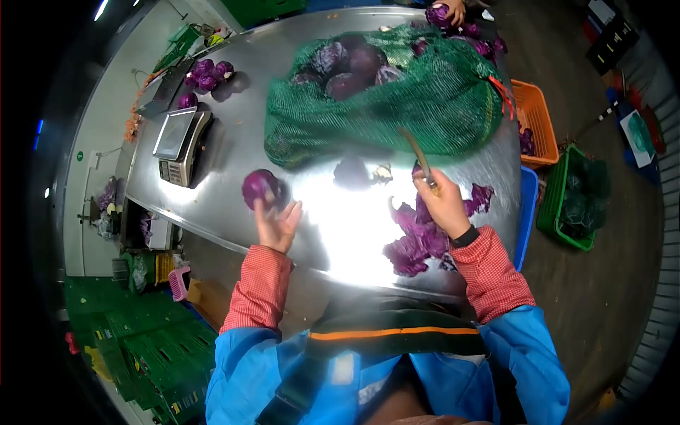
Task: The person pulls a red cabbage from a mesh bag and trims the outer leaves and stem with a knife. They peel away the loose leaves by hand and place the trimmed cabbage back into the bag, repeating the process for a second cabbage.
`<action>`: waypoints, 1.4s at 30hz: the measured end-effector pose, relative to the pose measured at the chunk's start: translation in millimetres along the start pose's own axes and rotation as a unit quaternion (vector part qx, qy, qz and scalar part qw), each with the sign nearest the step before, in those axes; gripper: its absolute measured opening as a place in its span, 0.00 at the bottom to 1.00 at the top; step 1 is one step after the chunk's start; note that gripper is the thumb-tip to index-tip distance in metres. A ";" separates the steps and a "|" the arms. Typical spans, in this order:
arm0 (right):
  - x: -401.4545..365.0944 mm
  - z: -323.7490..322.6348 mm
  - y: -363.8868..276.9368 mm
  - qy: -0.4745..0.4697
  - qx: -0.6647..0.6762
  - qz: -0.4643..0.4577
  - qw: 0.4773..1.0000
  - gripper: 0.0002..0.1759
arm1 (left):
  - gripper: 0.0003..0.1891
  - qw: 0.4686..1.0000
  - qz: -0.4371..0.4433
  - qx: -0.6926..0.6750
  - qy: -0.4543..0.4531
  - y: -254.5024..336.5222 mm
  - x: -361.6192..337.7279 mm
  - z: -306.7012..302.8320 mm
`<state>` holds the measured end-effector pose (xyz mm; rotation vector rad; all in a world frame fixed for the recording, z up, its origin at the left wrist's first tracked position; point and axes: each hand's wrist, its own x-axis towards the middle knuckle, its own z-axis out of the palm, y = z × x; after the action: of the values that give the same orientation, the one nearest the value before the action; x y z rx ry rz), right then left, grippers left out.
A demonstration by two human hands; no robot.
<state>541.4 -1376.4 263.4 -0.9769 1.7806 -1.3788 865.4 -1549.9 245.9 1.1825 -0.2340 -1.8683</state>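
Observation:
My left hand is open, fingers spread, with its fingertips at the lower edge of a trimmed red cabbage on the metal table. In my right hand is a knife, its curved blade pointing up and away from me. Loose purple cabbage leaves lie in a heap under and beside that hand. Beyond both hands, a green mesh sack lies with its mouth spread, and several untrimmed red cabbages show in it.
A digital scale stands on the left of the steel table, with several trimmed cabbages behind it. At the far edge, another person's hand touches a cabbage. Orange, blue and green crates stand along the right side.

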 end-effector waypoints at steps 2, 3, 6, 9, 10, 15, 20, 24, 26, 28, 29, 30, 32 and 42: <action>37.9 5.0 -15.6 0.030 -0.050 -0.073 0.996 0.13 | 0.43 0.966 0.053 0.188 -0.168 1.4 -0.3 41.3; 57.9 6.8 -36.5 0.039 -0.077 -0.098 0.991 0.13 | 0.36 0.925 0.110 0.266 -0.249 1.5 6.9 72.6; 129.8 21.4 -68.5 0.086 -0.181 -0.210 0.957 0.16 | 0.40 0.676 0.400 0.535 -0.311 -3.1 47.3 168.9; 184.2 36.6 -88.6 0.105 -0.227 -0.251 0.935 0.18 | 0.36 0.361 0.595 0.705 -0.140 -15.5 103.3 218.3; 199.1 40.6 -87.9 0.113 -0.237 -0.260 0.929 0.19 | 0.33 0.368 0.462 0.788 -0.175 -9.3 88.9 232.5; 228.1 48.9 -63.3 0.094 -0.254 -0.258 0.927 0.17 | 0.31 0.295 0.317 0.832 -0.348 -29.7 62.8 174.4; 223.3 59.1 -19.7 0.025 -0.380 -0.072 0.922 0.26 | 0.35 0.757 0.049 0.591 -0.273 -37.9 109.8 131.7; 215.3 59.8 -12.1 0.010 -0.450 0.004 0.893 0.37 | 0.44 0.813 -0.110 0.531 -0.213 -40.3 110.3 159.4; 212.2 55.5 -13.4 -0.008 -0.438 0.027 0.898 0.39 | 0.47 0.825 -0.147 0.499 -0.220 -51.8 123.7 152.8; 212.2 50.9 -10.2 -0.010 -0.413 0.029 0.910 0.39 | 0.48 0.855 -0.152 0.450 -0.211 -75.0 139.4 143.4; 208.3 48.4 -8.1 -0.003 -0.393 0.019 0.919 0.39 | 0.49 0.868 -0.153 0.425 -0.208 -82.1 141.7 144.3; 202.6 45.5 -4.6 0.006 -0.373 0.009 0.928 0.39 | 0.48 0.876 -0.138 0.396 -0.237 -85.4 143.1 141.0; 185.4 40.3 -4.4 0.037 -0.310 0.013 0.950 0.38 | 0.46 0.895 -0.101 0.347 -0.262 -83.0 122.0 143.8; 12.9 34.9 11.5 0.069 0.173 0.009 0.982 0.17 | 0.44 0.738 0.277 0.539 -0.298 -33.1 1.0 111.6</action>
<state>563.1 -1402.2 243.9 -0.6900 1.5670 -1.7088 756.7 -1562.4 285.4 0.9252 -2.0130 -1.4271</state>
